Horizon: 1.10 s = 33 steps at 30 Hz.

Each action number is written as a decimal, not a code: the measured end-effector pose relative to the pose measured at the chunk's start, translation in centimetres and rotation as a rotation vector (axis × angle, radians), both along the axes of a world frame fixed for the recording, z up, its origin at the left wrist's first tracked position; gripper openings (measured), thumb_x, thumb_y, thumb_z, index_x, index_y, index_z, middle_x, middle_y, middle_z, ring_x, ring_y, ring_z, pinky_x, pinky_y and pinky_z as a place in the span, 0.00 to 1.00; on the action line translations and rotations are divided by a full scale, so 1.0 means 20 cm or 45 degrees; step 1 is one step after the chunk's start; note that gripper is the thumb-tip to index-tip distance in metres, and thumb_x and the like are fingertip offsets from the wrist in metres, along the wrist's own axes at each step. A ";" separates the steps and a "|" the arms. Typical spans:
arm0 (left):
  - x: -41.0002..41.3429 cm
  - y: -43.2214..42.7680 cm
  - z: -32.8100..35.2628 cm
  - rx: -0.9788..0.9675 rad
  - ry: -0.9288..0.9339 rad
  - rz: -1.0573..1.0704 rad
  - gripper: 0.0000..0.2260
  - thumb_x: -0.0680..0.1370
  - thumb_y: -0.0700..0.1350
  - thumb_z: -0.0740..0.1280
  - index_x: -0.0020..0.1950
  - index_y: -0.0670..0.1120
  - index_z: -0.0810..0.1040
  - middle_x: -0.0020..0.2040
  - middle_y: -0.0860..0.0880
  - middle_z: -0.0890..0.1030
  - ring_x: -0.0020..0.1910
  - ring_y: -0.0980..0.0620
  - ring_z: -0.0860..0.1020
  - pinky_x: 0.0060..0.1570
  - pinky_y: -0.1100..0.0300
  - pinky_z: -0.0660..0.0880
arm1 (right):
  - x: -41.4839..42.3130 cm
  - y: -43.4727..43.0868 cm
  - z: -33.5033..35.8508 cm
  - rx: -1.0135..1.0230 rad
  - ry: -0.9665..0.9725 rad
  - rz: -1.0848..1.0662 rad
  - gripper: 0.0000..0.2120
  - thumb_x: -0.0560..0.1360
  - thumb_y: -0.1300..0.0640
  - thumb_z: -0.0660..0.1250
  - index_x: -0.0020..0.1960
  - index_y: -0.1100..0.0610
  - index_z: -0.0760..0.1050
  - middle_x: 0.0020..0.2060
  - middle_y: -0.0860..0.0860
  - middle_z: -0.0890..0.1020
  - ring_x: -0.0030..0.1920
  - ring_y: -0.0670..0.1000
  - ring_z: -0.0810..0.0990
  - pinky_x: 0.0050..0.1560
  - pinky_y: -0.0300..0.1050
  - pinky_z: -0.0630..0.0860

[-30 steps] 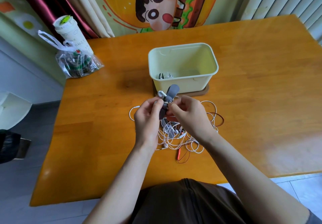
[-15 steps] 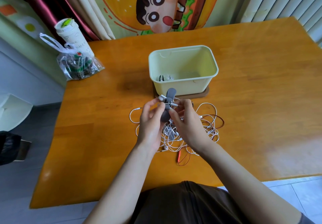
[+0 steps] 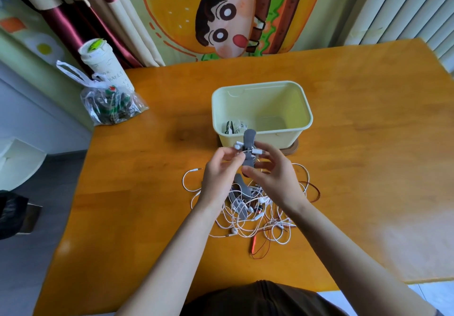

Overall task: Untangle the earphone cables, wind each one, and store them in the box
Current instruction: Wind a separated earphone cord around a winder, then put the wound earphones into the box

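The left hand (image 3: 218,178) and right hand (image 3: 276,178) grasp a gray strap (image 3: 249,137) with curled fingers, a white earphone (image 3: 237,146) wrapped in it. They hover above the tangle of cables (image 3: 258,220) on the worktop (image 3: 368,168), just in front of the box (image 3: 307,109), which holds 1 wound bundle (image 3: 234,126).

Earphones (image 3: 234,127) half hidden behind box (image 3: 277,139) wall, dark object (image 3: 11,213) cropped left
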<state>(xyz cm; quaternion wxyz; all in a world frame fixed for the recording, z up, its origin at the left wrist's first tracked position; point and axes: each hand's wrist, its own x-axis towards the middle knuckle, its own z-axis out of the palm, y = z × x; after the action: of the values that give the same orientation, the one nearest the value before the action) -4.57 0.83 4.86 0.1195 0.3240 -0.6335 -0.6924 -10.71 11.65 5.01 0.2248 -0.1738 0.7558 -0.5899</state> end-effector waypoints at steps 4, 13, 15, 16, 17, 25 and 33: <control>-0.08 -0.09 -0.03 -0.367 -0.095 -0.124 0.04 0.78 0.48 0.67 0.50 0.49 0.79 0.53 0.53 0.76 0.54 0.62 0.73 0.49 0.71 0.67 | -0.13 -0.02 -0.01 -0.011 0.005 -0.009 0.24 0.69 0.59 0.75 0.62 0.48 0.73 0.46 0.49 0.82 0.45 0.48 0.83 0.52 0.50 0.80; -0.27 -0.33 -0.16 -1.375 -0.331 -0.289 0.12 0.76 0.45 0.70 0.59 0.47 0.79 0.56 0.48 0.75 0.57 0.47 0.69 0.56 0.56 0.65 | -0.62 -0.14 -0.07 0.480 0.314 -0.060 0.26 0.70 0.60 0.73 0.65 0.56 0.71 0.58 0.55 0.78 0.46 0.51 0.80 0.47 0.43 0.75; -0.30 -0.36 -0.18 -1.447 -0.381 -0.350 0.11 0.76 0.47 0.70 0.57 0.48 0.80 0.54 0.49 0.75 0.56 0.48 0.69 0.55 0.55 0.63 | -0.71 -0.20 -0.11 0.623 0.355 0.004 0.27 0.69 0.60 0.74 0.66 0.57 0.71 0.59 0.58 0.77 0.51 0.56 0.80 0.52 0.47 0.75; -0.31 -0.37 -0.19 -1.466 -0.388 -0.363 0.09 0.75 0.47 0.70 0.55 0.48 0.81 0.52 0.49 0.76 0.55 0.48 0.69 0.54 0.55 0.63 | -0.76 -0.24 -0.13 0.689 0.358 0.046 0.27 0.69 0.61 0.74 0.66 0.58 0.70 0.59 0.60 0.77 0.53 0.58 0.78 0.53 0.47 0.74; -0.31 -0.37 -0.20 -1.477 -0.382 -0.367 0.08 0.75 0.47 0.71 0.52 0.48 0.82 0.50 0.49 0.76 0.53 0.48 0.70 0.53 0.55 0.63 | -0.79 -0.26 -0.15 0.747 0.360 0.089 0.27 0.69 0.61 0.73 0.66 0.59 0.70 0.59 0.61 0.76 0.55 0.59 0.77 0.54 0.46 0.73; -0.31 -0.39 -0.24 -1.489 -0.297 -0.306 0.06 0.68 0.45 0.77 0.42 0.49 0.84 0.41 0.51 0.76 0.46 0.47 0.73 0.49 0.50 0.68 | -0.91 -0.45 -0.25 1.144 0.232 0.340 0.14 0.69 0.65 0.70 0.54 0.65 0.76 0.46 0.59 0.81 0.46 0.57 0.78 0.38 0.41 0.72; -0.31 -0.39 -0.23 -1.498 -0.291 -0.308 0.06 0.67 0.44 0.78 0.41 0.48 0.84 0.40 0.51 0.77 0.46 0.47 0.74 0.50 0.53 0.66 | -0.99 -0.49 -0.42 1.528 0.228 0.628 0.09 0.76 0.57 0.67 0.46 0.64 0.73 0.38 0.54 0.73 0.37 0.52 0.72 0.27 0.39 0.64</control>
<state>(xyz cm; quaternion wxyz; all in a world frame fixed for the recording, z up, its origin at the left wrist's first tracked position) -10.85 -7.03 0.32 0.1300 0.2016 -0.9508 -0.1961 -30.45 1.91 -3.31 0.3477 -0.2349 0.9075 0.0200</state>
